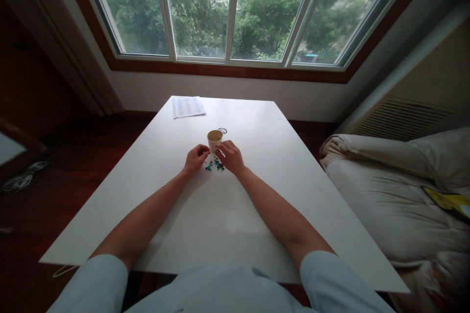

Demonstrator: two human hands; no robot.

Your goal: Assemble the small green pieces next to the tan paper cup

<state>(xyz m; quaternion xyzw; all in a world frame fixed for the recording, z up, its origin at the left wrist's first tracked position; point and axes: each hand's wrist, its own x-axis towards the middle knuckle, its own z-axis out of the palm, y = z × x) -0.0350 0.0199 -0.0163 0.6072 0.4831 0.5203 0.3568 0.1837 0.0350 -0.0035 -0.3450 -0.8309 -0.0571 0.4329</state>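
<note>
A tan paper cup [214, 146] stands upright on the white table [223, 220], open at the top. In front of it lies a loose scatter of small green, blue and dark pieces [219, 165], too small to name. My left hand [196, 158] is to the left of the cup, fingers curled and thumb and fingertips close together. To the right, my right hand [231, 156] has bent fingers, their tips in front of the cup's right side. Anything pinched in either hand is too small to make out.
A thin dark loop [222, 130] lies just behind the cup. Printed papers [188, 106] lie at the table's far left corner. Beyond the right edge is a pale padded sofa [382, 195] with a yellow and black item [448, 202] on it. Windows [200, 14] line the far wall.
</note>
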